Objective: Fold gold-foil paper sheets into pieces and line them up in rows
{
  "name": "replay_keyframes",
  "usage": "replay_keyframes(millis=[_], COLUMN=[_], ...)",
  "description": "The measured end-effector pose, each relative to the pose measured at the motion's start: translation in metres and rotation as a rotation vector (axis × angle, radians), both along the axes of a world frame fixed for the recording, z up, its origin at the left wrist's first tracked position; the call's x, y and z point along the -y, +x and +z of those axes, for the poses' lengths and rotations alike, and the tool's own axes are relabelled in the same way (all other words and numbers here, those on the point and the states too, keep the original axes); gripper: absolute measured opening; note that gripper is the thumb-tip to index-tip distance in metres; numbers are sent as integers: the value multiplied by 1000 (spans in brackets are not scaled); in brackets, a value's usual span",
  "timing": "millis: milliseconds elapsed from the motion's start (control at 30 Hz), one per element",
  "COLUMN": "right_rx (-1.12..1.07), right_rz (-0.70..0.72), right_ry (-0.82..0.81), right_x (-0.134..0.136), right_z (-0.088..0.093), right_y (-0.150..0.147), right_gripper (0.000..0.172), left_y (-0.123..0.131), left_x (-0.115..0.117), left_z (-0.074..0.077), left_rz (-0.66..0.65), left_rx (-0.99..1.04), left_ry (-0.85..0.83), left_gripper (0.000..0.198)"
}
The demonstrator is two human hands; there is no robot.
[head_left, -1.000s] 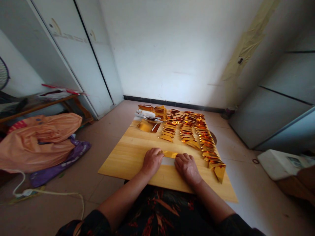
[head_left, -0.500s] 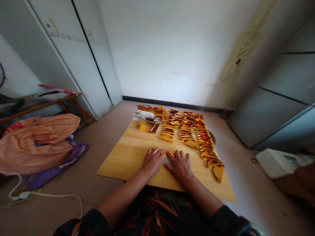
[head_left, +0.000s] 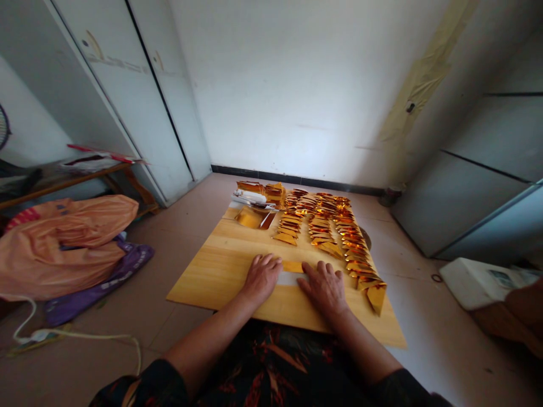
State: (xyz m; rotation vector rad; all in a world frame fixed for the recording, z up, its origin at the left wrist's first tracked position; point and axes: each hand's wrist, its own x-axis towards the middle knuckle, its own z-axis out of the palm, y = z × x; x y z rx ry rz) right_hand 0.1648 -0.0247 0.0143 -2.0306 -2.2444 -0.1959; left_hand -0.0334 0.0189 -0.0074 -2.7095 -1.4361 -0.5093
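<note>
A sheet of gold foil paper [head_left: 292, 271] lies on the wooden board [head_left: 220, 265] near its front edge, gold side folded over a white side. My left hand [head_left: 261, 277] presses flat on its left end, fingers stretched out. My right hand [head_left: 326, 287] lies flat on its right end, fingers spread. Behind them run rows of folded gold paper pieces [head_left: 326, 226], reaching down the board's right side.
A stack of gold sheets [head_left: 252, 217] and a white packet [head_left: 250, 197] sit at the board's far left. Orange and purple bags [head_left: 72, 243] lie on the floor at left beside a white cable [head_left: 85, 336]. White cabinets stand left and right; a white box [head_left: 479, 282] is at right.
My right hand slid left across the paper with fingers flat, then moved back to the right end. The left hand stayed pressing its end.
</note>
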Motion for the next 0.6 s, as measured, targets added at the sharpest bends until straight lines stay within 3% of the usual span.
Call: replay_keyframes(millis=[267,400,600], right_rx=[9,-2,-64], right_rz=[-16,-27,28], right_ry=[8,-31,-2], right_x=[2,0,-7], right_z=[-3,-2,-1], right_y=[10,9,15], right_gripper=[44,43,37], left_y=[-11,-16,-16], left_x=[-19,-28,-26], left_z=[-2,-4,-4], left_rz=[-24,-103,-142], left_rx=[-30,-41,10], left_ry=[27,44,70], left_gripper=[22,21,21])
